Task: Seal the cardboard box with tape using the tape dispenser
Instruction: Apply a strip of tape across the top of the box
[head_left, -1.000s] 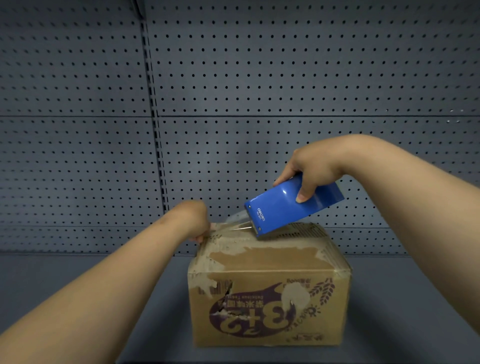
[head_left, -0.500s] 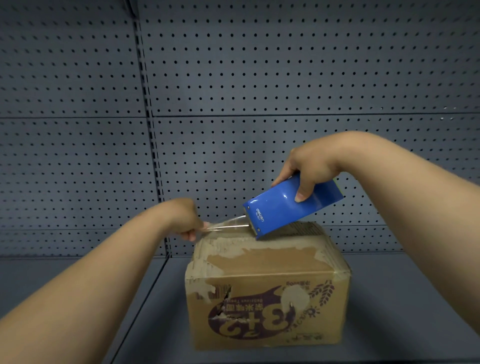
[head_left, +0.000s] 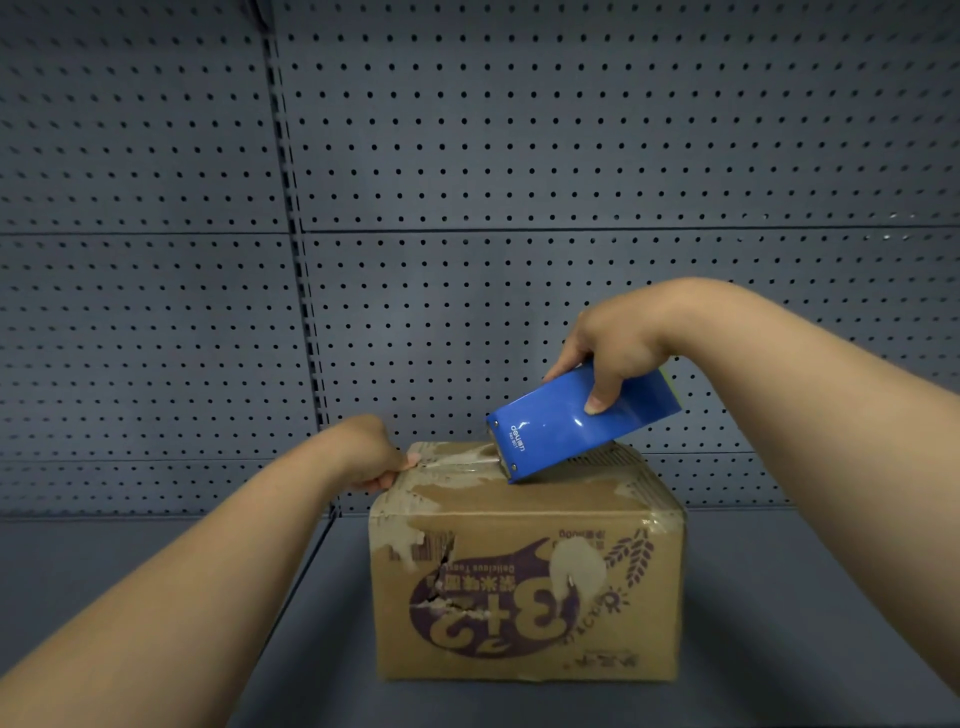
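Note:
A worn brown cardboard box (head_left: 524, 592) with a purple print stands on the grey shelf, its top flaps closed. My right hand (head_left: 615, 348) grips a blue tape dispenser (head_left: 566, 423), tilted with its lower end touching the box top. A strip of clear tape (head_left: 457, 458) runs from the dispenser's mouth leftward just over the box top. My left hand (head_left: 371, 454) pinches the free end of the tape at the box's top left corner.
The box sits on a grey metal shelf (head_left: 779, 597) against a grey pegboard wall (head_left: 519, 182). A slotted upright post (head_left: 306, 332) divides the wall behind my left hand. A seam in the shelf runs just left of the box.
My left hand drew the tape end out to the left, then came back down to the box's top left corner. The dispenser has hardly moved.

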